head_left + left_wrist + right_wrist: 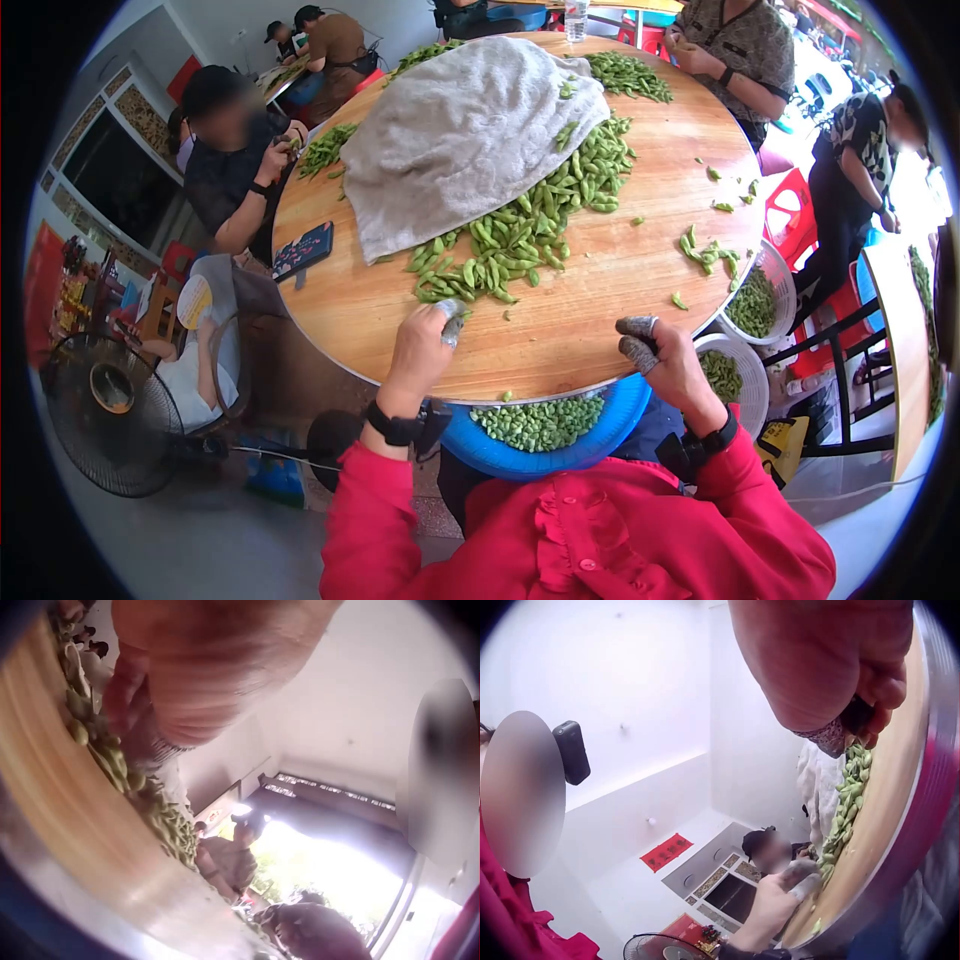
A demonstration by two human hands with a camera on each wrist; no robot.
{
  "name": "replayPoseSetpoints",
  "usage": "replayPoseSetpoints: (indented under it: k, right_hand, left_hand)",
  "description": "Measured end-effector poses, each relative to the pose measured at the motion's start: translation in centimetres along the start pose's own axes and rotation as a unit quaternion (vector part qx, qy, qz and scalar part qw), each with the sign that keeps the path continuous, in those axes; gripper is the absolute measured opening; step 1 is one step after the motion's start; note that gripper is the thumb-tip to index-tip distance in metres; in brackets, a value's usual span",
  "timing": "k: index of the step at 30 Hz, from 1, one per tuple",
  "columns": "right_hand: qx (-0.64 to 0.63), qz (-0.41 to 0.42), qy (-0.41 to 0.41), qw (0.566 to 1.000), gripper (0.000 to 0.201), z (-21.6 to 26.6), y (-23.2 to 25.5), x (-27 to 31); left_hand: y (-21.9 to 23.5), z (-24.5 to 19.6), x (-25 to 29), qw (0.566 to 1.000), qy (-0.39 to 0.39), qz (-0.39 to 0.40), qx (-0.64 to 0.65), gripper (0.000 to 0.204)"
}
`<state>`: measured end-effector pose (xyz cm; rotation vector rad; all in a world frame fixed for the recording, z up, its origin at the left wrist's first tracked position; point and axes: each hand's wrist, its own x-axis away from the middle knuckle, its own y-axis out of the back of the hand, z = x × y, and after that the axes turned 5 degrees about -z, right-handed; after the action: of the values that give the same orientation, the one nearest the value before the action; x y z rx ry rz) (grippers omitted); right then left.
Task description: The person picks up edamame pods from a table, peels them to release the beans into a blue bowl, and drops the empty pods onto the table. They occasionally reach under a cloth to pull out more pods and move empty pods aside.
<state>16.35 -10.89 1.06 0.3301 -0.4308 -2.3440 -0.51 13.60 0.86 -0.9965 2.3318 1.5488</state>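
Observation:
My left hand (420, 345) reaches the near edge of a heap of green soybean pods (540, 225), its wrapped fingertips right at the pods. In the left wrist view the palm hides most of its fingers, and I cannot tell whether a pod is pinched. My right hand (672, 362) hovers over the table's front right, thumb and forefinger in dark grey covers, bent with their tips apart; no pod shows between them. A blue basin (460, 440) of shelled green beans (540, 425) sits below the table edge between my arms.
A grey towel (460, 130) covers much of the heap on the round wooden table (640, 260). Loose pods (708, 255) lie at the right. A phone (303, 250) lies at the left edge. White baskets (770, 265) of green stuff stand right; a fan (110, 410) stands left. Other people sit around.

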Motion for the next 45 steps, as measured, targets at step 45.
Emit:
replayPoseSetpoints:
  k: [45]
  right_hand:
    - [-0.304,0.214,-0.029,0.928,0.016,1.1,-3.8,2.0]
  left_hand:
    - [-2.1,-10.0,5.6,0.995,-0.036,0.044,0.085,0.022]
